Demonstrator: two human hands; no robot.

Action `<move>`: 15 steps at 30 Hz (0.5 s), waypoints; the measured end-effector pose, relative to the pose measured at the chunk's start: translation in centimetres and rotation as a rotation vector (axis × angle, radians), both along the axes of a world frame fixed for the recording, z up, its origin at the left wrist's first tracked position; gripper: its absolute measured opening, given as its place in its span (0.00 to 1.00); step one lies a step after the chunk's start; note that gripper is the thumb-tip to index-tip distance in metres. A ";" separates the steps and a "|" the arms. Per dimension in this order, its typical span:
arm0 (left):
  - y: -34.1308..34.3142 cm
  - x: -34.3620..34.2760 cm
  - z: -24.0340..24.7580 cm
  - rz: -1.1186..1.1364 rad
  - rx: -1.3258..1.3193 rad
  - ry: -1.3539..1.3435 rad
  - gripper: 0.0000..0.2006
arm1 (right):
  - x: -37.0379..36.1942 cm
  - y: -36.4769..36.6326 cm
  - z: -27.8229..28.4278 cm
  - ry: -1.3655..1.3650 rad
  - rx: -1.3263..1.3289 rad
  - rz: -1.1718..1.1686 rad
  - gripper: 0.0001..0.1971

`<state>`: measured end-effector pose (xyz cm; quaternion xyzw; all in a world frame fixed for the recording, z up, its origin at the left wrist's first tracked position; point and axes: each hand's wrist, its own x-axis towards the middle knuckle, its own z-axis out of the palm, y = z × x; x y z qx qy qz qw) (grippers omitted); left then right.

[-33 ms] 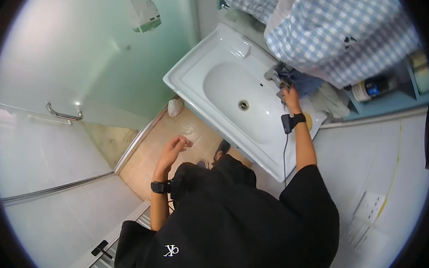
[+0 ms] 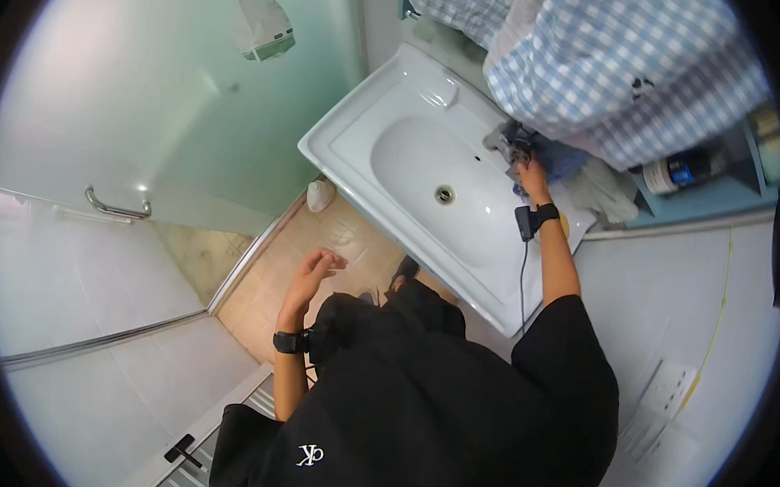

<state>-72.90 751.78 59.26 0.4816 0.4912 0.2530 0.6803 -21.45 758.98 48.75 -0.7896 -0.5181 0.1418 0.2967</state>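
My right hand reaches over the far right corner of the white washbasin. Its fingers are closed on a small greyish, crumpled-looking thing beside the grey tap; its kind is too small to make out. Just behind the fingers lies a bunched blue cloth, and to its right a pale grey cloth rests on the basin edge. Away from the basin, my left hand hangs over the floor with fingers loosely bent and apart, holding nothing.
Blue-white checked fabric hangs over the basin's back. On a blue shelf at right lies a dark bottle. A frosted glass door with a metal handle stands at left. A white bag sits on the floor.
The view has shifted very slightly. A bit of bluish material now shows just under my right hand, which stays closed by the tap. My left hand has barely moved.
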 end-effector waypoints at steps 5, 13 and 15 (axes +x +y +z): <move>2.1 0.9 0.1 0.173 -0.026 0.028 0.08 | 3.1 3.4 -1.2 -0.155 0.006 0.202 0.22; 10.1 6.6 -0.8 -0.160 -0.014 0.027 0.09 | 5.1 3.1 -3.8 -0.606 -0.065 0.157 0.19; 12.3 8.5 0.1 -0.176 -0.034 0.029 0.10 | 4.4 2.6 -4.4 -0.606 -0.003 0.133 0.16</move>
